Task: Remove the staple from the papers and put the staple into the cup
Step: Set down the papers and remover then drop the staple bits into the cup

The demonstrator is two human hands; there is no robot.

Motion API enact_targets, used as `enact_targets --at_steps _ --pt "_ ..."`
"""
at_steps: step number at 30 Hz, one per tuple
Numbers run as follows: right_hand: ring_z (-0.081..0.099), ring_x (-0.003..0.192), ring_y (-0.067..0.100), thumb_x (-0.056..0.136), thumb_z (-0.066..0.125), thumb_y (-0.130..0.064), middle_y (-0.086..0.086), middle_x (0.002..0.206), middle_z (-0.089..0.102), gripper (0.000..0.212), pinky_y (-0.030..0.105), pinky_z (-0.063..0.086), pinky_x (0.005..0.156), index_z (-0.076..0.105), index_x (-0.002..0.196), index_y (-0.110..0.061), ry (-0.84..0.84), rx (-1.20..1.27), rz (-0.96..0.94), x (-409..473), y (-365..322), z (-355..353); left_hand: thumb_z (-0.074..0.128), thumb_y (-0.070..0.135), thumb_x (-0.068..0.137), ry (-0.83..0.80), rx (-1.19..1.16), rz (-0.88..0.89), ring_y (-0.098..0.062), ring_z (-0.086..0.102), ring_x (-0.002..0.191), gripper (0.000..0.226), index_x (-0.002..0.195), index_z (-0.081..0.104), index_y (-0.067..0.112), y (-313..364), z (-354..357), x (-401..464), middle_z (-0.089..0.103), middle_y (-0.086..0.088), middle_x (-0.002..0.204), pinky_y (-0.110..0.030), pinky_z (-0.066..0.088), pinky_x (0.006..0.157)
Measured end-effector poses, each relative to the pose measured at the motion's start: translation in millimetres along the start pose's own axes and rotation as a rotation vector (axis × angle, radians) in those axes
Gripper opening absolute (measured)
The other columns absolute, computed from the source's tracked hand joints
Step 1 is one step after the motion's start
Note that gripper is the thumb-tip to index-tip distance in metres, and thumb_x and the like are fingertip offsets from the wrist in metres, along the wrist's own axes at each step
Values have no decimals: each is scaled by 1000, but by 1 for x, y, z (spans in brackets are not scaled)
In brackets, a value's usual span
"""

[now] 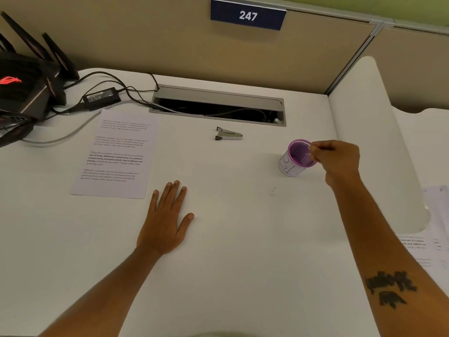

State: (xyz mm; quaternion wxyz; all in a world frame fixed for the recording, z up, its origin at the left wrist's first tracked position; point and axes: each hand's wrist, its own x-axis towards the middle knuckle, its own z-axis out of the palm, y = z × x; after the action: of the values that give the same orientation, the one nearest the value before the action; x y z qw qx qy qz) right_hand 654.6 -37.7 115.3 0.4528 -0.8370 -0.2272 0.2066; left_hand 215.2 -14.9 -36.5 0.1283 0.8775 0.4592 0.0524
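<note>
The printed papers (116, 154) lie flat on the white desk (230, 239) at the left. A white cup with a purple inside (297, 156) stands at the right. My right hand (337, 159) hovers at the cup's right rim, thumb and forefinger pinched over the opening on a tiny pale staple that barely shows. The other hand, my left hand (167, 220), rests palm down on the desk with its fingers spread, just right of the papers' lower corner, holding nothing. A metal staple remover (229, 135) lies behind, between papers and cup.
A few tiny staple bits (273, 191) lie on the desk in front of the cup. An open cable slot (218, 105) runs along the back. A black router (21, 88), power brick (102, 97) and cables fill the back left. More papers (427, 242) sit at the right edge.
</note>
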Motion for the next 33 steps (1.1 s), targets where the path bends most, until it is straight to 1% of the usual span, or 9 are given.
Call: enact_targets --at_steps 4,7,9,14,19,23,28,30,33 --pt "72 79 18 80 82 -11 6 88 80 13 18 52 68 84 93 -9 15 -353 -258 9 1 1 30 56 107 -9 8 0 -22 1 167 75 169 13 18 -1 1 0 6 -4 180 -57 13 134" --pt "74 79 25 82 80 -8 12 88 81 11 29 58 74 84 92 -7 -23 -464 -350 12 2 -1 29 56 107 -10 11 -1 -21 0 167 75 170 13 18 -1 1 0 5 -4 180 -56 13 134" --pt "75 81 27 83 77 -3 14 90 81 13 32 59 76 83 94 -5 -35 -495 -383 13 2 -2 28 57 107 -11 11 -1 -21 0 167 75 170 12 18 -1 1 0 5 -4 180 -56 12 134" --pt "71 71 23 78 80 -2 10 82 80 9 29 55 71 83 85 -7 13 -508 -456 12 -2 -2 28 57 107 -15 9 -5 -21 0 167 75 170 11 19 -1 1 0 5 -3 180 -56 13 134" --pt "71 73 23 81 75 2 12 85 80 12 26 50 70 82 87 -5 -28 -555 -537 14 3 -1 27 57 107 -14 13 -6 -21 1 167 75 170 12 19 -1 0 0 5 -3 180 -56 12 134" --pt "75 82 31 82 73 5 15 90 80 15 30 55 74 82 93 -3 -49 -561 -578 14 9 -1 28 56 107 -13 12 -7 -21 0 167 75 170 12 19 0 0 0 5 -3 180 -56 12 134" --pt "75 85 30 87 74 1 15 96 80 13 35 59 79 81 97 -4 -37 -512 -630 3 15 -3 28 57 107 -18 8 -8 -21 0 167 75 170 12 19 0 0 0 5 -3 180 -55 12 134" --pt "75 86 28 85 75 2 14 97 80 14 29 57 79 81 96 -4 -28 -479 -630 -2 19 -4 28 57 107 -20 11 -7 -21 0 167 75 170 11 19 -1 0 0 5 -3 180 -55 12 134" --pt "71 80 20 86 75 0 12 93 80 12 9 46 75 81 94 -6 9 -421 -579 -11 23 -6 28 56 107 -21 11 -7 -21 0 167 75 170 11 19 0 0 0 5 -3 180 -55 12 134"
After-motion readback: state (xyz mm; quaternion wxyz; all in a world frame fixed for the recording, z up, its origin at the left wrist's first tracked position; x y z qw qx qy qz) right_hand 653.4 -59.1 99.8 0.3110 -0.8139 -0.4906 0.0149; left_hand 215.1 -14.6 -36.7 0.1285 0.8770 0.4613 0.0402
